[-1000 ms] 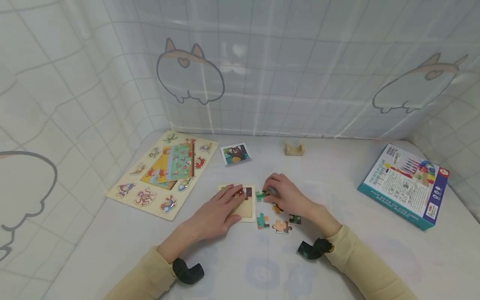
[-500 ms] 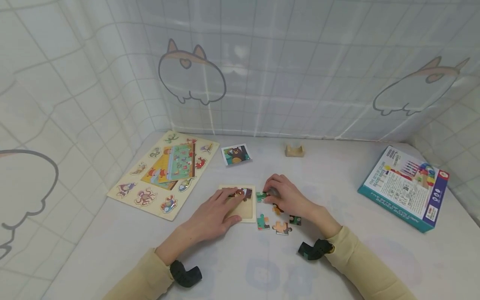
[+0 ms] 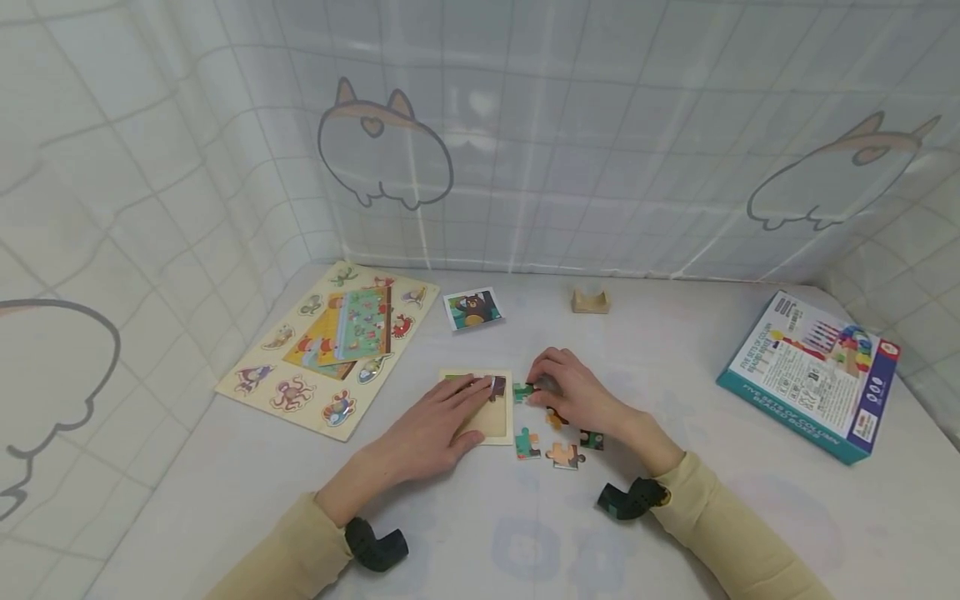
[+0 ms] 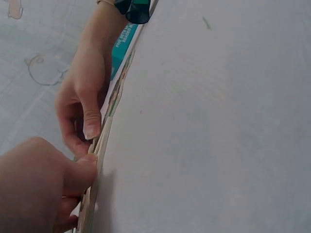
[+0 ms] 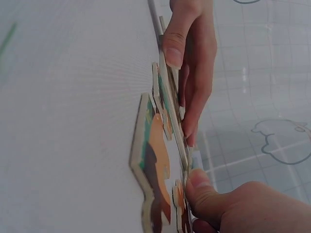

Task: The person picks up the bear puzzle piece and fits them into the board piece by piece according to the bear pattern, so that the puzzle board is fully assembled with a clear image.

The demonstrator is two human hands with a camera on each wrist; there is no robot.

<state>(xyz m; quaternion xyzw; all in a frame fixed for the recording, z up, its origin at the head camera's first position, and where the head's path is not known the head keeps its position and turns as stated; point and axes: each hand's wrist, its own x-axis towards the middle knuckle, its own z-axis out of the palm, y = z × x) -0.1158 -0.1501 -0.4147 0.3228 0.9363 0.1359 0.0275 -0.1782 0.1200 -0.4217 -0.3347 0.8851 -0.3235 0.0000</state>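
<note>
A small square wooden puzzle tray [image 3: 497, 441] lies on the table, with a few pieces in its upper part showing dark brown. My left hand [image 3: 427, 423] rests across it, fingers fairly straight over those pieces and thumb at the lower part, hiding much of the tray. Just right of the rim, my right hand [image 3: 573, 392] pinches a green puzzle piece [image 3: 521, 392] between thumb and fingers, low at the table. Loose pieces lie below that hand: a green and orange one [image 3: 527, 444], an orange one [image 3: 565, 456], a dark green one [image 3: 592, 439] and a brown-orange one [image 3: 556, 418].
A bear picture card [image 3: 473, 309] lies behind the tray. At left is a sea-animal board [image 3: 247, 398] bearing two picture puzzles [image 3: 362, 325]. A small notched wooden block [image 3: 590, 302] stands at the back. The bead-set box [image 3: 813, 371] lies at right.
My left fingers have shifted slightly over the tray, covering the bear's face that showed half a second ago. My right hand stays nearly still with the green puzzle piece.
</note>
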